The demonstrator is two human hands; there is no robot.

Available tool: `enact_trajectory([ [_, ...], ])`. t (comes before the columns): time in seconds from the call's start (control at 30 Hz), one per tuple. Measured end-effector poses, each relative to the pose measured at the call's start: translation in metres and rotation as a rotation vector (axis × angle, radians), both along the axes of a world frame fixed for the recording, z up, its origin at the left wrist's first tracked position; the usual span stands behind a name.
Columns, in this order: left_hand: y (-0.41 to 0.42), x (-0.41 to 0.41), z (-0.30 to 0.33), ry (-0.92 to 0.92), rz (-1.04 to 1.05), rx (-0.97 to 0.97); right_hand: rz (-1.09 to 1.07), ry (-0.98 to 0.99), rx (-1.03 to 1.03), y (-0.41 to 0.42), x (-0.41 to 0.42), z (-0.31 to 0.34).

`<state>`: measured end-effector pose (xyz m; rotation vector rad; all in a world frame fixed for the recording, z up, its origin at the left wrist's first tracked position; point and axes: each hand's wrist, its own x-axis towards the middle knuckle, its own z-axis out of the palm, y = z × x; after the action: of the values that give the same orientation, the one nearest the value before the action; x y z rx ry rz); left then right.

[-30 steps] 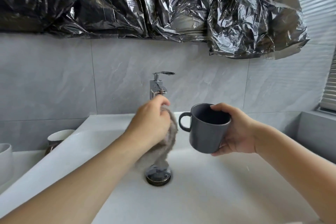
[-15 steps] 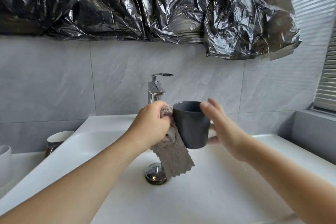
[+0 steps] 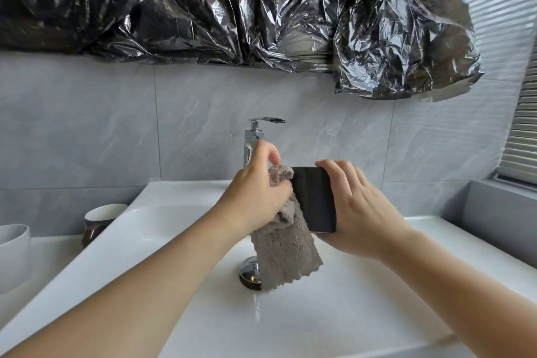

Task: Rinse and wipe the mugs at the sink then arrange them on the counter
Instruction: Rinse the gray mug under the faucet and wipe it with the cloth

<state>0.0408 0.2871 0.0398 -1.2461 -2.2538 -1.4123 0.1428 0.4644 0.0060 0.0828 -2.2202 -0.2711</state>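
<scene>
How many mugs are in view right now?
3. A dark grey mug is held over the sink by the right hand; a white-rimmed mug and a white mug stand on the counter at left. Others may sit outside the frame.

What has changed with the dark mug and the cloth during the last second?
The left hand brought the cloth against the dark mug. The right hand turned the mug, so its handle and opening are now hidden. The faucet and the mugs on the counter stayed.
</scene>
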Motion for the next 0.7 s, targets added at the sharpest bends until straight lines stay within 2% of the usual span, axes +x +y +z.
enact_trajectory([
  [0.07,0.0,0.004,0.0,0.101,-0.003,-0.088,-0.006,-0.01,0.04,0.004,0.002,-0.002],
  [0.2,0.003,0.006,-0.008,0.002,-0.133,-0.148,-0.011,-0.063,0.05,0.009,0.006,-0.004],
  [0.3,0.006,0.005,-0.014,0.074,-0.153,-0.07,0.011,-0.051,0.044,0.008,0.009,-0.002],
  [0.37,0.007,0.004,-0.016,0.029,-0.121,-0.009,0.038,-0.037,0.058,0.005,0.01,0.0],
  [0.47,0.005,0.0,-0.012,-0.091,0.013,-0.087,0.071,-0.042,0.06,0.0,0.012,0.003],
  [0.57,0.006,-0.003,-0.01,0.009,0.096,-0.146,0.08,-0.021,0.106,-0.001,0.012,0.005],
  [0.7,0.017,0.009,-0.007,0.109,0.204,-0.054,0.05,0.029,0.079,0.002,0.009,0.004],
])
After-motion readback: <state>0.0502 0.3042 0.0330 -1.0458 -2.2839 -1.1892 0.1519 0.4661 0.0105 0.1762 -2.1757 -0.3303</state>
